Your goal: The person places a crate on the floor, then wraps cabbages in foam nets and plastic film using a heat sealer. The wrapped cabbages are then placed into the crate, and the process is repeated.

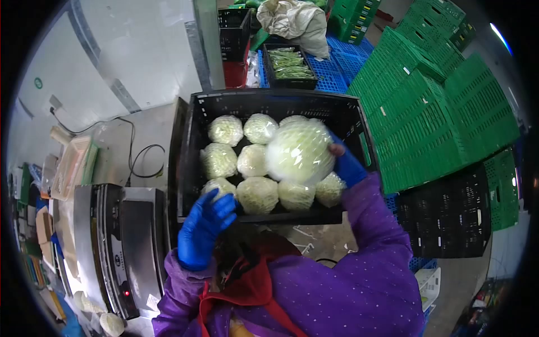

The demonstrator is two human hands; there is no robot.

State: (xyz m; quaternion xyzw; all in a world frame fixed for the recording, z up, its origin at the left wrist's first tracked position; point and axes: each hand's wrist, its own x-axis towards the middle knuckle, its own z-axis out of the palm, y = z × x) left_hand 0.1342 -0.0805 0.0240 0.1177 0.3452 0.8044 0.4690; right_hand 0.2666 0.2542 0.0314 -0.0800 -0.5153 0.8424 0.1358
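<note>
A large pale green cabbage [299, 150], in clear film with a net pattern, is held up over the right side of a black plastic crate [269, 96]. My right hand [349, 164], in a blue glove with a bare fingertip showing, grips it from its right side. The crate holds several more wrapped cabbages, such as the front one [257, 195] and the back-left one [225, 130]. At the crate's front-left corner my left hand [206, 224], also blue-gloved, has its fingers spread, close by a wrapped cabbage [220, 186].
Left of the crate stands a metal-topped machine [141, 247] with a red light. Green crates [415, 121] are stacked at the right, above a black crate [449, 213]. Behind, a crate of bagged green vegetables [290, 63] sits on blue pallets [331, 73].
</note>
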